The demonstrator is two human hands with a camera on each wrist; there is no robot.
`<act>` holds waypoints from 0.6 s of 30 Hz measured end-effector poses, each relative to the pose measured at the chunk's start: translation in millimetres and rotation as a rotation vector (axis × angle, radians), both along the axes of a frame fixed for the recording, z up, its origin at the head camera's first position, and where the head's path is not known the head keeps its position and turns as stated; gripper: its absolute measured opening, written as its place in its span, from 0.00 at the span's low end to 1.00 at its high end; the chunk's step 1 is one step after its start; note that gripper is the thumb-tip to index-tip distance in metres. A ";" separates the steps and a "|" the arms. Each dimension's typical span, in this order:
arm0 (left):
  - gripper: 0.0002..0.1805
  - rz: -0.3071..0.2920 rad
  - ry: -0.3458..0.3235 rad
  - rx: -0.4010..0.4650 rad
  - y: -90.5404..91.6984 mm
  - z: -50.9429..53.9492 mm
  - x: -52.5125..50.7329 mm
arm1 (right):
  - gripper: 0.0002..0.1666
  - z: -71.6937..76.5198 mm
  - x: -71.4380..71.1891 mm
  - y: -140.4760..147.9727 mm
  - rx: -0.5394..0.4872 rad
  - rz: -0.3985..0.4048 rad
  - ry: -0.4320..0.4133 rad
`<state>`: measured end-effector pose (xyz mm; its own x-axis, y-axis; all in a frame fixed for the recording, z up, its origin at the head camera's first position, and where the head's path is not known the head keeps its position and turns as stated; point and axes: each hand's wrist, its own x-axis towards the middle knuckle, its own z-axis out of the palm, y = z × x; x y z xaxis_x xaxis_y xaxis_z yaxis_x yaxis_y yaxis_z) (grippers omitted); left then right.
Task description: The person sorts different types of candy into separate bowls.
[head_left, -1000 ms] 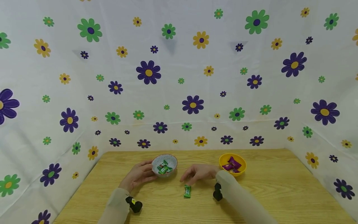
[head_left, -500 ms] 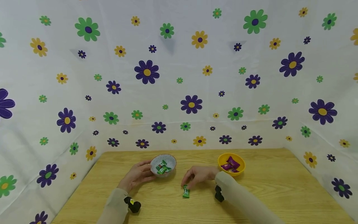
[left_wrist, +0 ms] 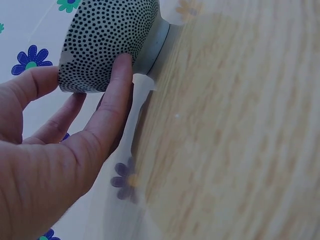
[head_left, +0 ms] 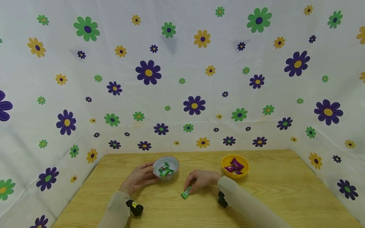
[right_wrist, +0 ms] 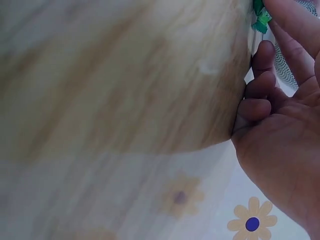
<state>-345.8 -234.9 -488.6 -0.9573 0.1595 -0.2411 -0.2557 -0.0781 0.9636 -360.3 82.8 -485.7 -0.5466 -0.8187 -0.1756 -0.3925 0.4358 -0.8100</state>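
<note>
My right hand pinches a green-wrapped candy between thumb and fingers, low over the wooden table. In the right wrist view, part of the green candy shows by the fingertips, and the other fingers curl against the tabletop. My left hand touches the left side of a speckled bowl with relaxed, spread fingers. Several green-wrapped candies lie in that bowl. The left wrist view shows the dotted outside of the bowl, with my left thumb against it.
Right of the right hand, at the back of the table, stands a yellow bowl with several purple-wrapped candies. A white cloth with printed flowers hangs behind the table and along both sides.
My right fingers have come down onto the green candy and now pinch it. The candy has turned and shifted slightly left. My left hand stays at the speckled bowl.
</note>
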 end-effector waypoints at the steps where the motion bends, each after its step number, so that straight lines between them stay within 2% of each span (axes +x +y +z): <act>1: 0.30 -0.006 0.002 -0.003 0.1 0.4 0.2 | 0.08 0.4 0.5 -0.1 0.000 -0.004 0.003; 12: 0.31 -0.010 -0.006 0.004 0.1 2.0 1.0 | 0.09 5.2 5.2 0.5 0.036 -0.080 0.043; 18: 0.30 -0.004 -0.007 0.010 0.1 0.3 -0.1 | 0.07 4.7 5.8 -0.2 0.031 -0.110 0.031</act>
